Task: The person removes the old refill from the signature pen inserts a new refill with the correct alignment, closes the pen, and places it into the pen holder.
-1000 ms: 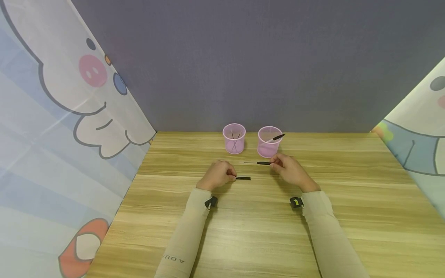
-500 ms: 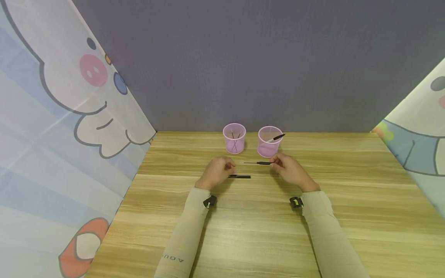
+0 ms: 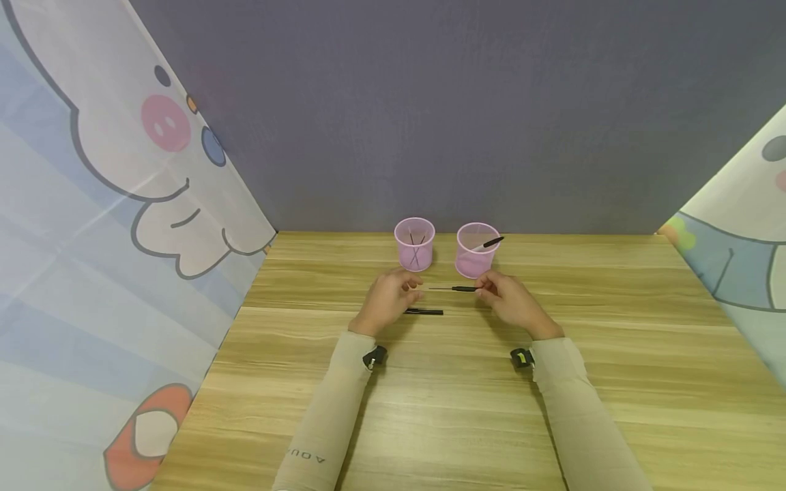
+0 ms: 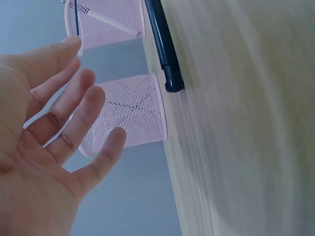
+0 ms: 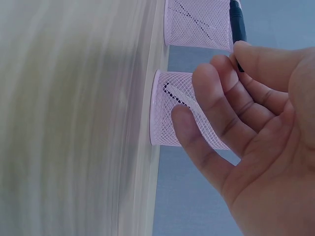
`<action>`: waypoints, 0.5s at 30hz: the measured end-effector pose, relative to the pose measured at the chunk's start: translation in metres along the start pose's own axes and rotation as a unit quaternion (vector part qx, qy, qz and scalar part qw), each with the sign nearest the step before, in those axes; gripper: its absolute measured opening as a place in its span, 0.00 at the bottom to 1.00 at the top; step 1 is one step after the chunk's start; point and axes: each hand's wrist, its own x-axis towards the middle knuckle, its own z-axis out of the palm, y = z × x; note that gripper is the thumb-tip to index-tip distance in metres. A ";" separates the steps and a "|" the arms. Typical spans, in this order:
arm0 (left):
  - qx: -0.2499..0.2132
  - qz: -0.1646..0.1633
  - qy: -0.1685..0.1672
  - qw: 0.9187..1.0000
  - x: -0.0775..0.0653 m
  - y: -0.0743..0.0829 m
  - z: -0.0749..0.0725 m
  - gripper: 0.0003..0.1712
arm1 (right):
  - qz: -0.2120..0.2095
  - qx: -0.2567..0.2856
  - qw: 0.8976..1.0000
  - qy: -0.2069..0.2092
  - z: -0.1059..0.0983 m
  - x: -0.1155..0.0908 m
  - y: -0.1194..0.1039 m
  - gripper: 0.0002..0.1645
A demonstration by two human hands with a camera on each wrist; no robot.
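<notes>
My right hand (image 3: 510, 300) pinches the black front part of a pen (image 3: 464, 289) between thumb and fingertips. A thin refill (image 3: 441, 288) sticks out of it to the left, with a pale tail end. My left hand (image 3: 388, 296) has its fingers loosely spread, thumb and forefinger apart around that tail end. In the left wrist view the refill (image 4: 76, 17) comes right up to the left fingertips. Below the left hand lies a black pen barrel with a clip (image 3: 425, 311), flat on the table, its left end partly hidden by the hand.
Two pink mesh cups stand behind the hands. Thin dark sticks lean crossed inside the left cup (image 3: 414, 259). In the right cup (image 3: 473, 264) rests a white pen with a black end (image 3: 492, 242). A grey wall rises behind the wooden table (image 3: 448, 409).
My left hand has let go of the black barrel, leaving it on the table, and has moved up and slightly right to the refill's tail end. The right hand has barely moved.
</notes>
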 end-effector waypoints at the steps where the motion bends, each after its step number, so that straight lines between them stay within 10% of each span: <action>1: 0.002 0.004 0.002 1.000 0.000 0.000 0.001 0.12 | -0.002 0.000 1.000 0.000 0.000 0.000 0.000 0.04; 15: 0.030 0.026 0.011 0.999 0.001 0.003 0.007 0.08 | -0.027 -0.010 1.000 0.006 0.005 0.002 -0.003 0.03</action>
